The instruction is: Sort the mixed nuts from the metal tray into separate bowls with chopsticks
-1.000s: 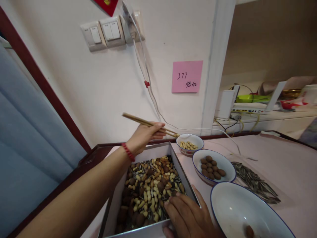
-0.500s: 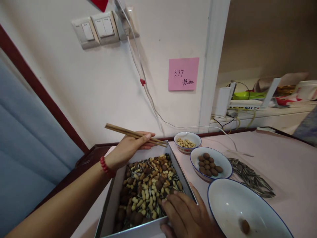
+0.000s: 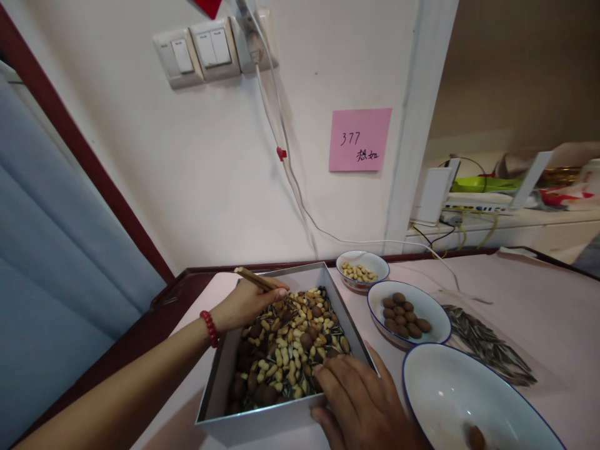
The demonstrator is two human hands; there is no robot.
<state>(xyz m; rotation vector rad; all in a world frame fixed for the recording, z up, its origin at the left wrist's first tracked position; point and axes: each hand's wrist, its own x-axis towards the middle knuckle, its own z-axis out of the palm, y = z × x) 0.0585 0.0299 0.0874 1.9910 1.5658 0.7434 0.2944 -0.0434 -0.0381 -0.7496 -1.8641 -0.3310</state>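
Observation:
A pair of wooden chopsticks (image 3: 255, 278) is pinched in my left hand (image 3: 244, 304), which wears a red bead bracelet. They point down over the far part of an open box (image 3: 267, 417), and their tips are hard to make out. Inside lies a mix of peanuts (image 3: 284, 359), round brown nuts (image 3: 265, 395), almonds and striped sunflower seeds. My right hand (image 3: 359, 397) grips the box's near right corner, fingers over the rim and thumb outside.
Right of the box stand a small bowl of peanuts (image 3: 359, 272), a bowl of brown nuts (image 3: 431, 300) and a large bowl (image 3: 440, 381) holding one brown nut (image 3: 477, 436). A pile of sunflower seeds (image 3: 490, 344) lies beyond. A white cable (image 3: 398, 241) runs along the wall.
My left hand has come down toward the nuts, and the chopsticks have swung from lying across the far rim to pointing into the box. My right hand stays at the corner.

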